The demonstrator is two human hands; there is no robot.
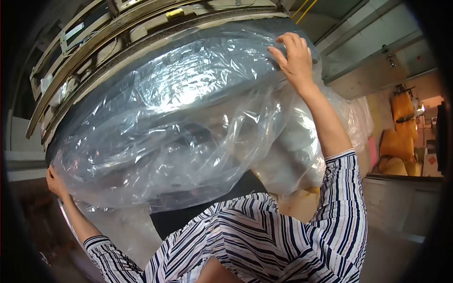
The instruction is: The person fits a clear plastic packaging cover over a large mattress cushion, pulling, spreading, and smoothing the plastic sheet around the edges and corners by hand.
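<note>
A wide sheet of clear, shiny plastic film (188, 137) lies wrinkled over a long dark grey surface (278, 28) and hangs down toward my body. At the far right end of that surface is my right hand (295, 59), its fingers spread and slightly bent over the film. My left hand (55, 183) is at the film's left edge with its fingers bent together; what they hold, if anything, is too small to make out.
Behind the dark surface run long metal rails (89, 70) with a yellow piece (175, 13) on them. More clear plastic (356, 118) bunches at the right. Orange bundles (397, 144) sit farther right.
</note>
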